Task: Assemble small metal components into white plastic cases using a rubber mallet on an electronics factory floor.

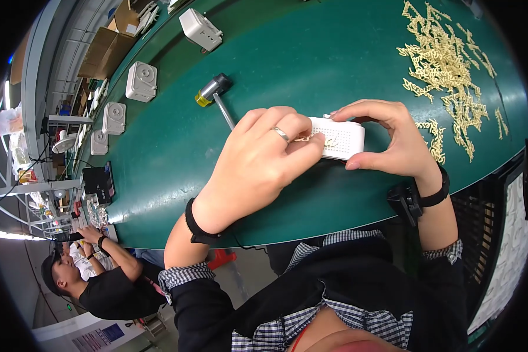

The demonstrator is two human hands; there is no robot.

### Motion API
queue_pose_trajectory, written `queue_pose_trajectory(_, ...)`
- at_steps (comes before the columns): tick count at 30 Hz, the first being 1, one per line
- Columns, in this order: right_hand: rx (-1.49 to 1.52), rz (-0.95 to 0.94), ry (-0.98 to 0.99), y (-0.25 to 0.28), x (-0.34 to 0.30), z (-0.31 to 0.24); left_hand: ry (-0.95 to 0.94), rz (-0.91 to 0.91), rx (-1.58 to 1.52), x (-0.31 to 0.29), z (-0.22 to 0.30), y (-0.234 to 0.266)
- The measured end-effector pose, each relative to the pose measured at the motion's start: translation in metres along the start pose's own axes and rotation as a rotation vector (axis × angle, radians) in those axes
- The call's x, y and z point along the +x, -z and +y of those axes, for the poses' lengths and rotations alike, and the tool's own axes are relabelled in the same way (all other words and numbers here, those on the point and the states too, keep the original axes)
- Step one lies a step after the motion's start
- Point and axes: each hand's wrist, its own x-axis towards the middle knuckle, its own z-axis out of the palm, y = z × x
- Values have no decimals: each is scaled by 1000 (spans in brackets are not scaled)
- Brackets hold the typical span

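A white box-shaped plastic housing [354, 141] with a face of small holes is held above the green table in front of me. My right hand [393, 135] grips its right end, thumb at the near edge and fingers at the far edge. On the perforated face lies a cream script-shaped lettering piece [331, 142]. The fingers of my left hand [258, 152] are bent together on this piece, thumb pressing its top; they hide much of it and the housing's left end. Beyond my left hand lies a mallet [215, 91] with a yellow face, its handle end hidden.
Many cream lettering pieces [446, 70] lie in a loose pile at the far right of the green table [311, 58]. Several white housings, one a white box [142, 81], stand along the far left. A co-worker [108, 276] in black is at the lower left. A rack [501, 234] stands at right.
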Motion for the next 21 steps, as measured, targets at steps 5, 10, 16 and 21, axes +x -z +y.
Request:
queue_pose_trajectory(5, -144, -56, 205, 0, 2, 3, -33, 19, 102, -7, 0, -4)
queue_pose_trajectory(10, -253, -73, 302, 1, 2, -2, 40, -5, -98, -36, -12, -5)
queue_pose_trajectory(16, -260, 34, 209, -8, -1, -1, 439, 289, -171, -75, -16, 2)
queue_pose_trajectory(21, -168, 337, -39, -28, -1, 1, 1101, -466, 20, -82, -18, -3)
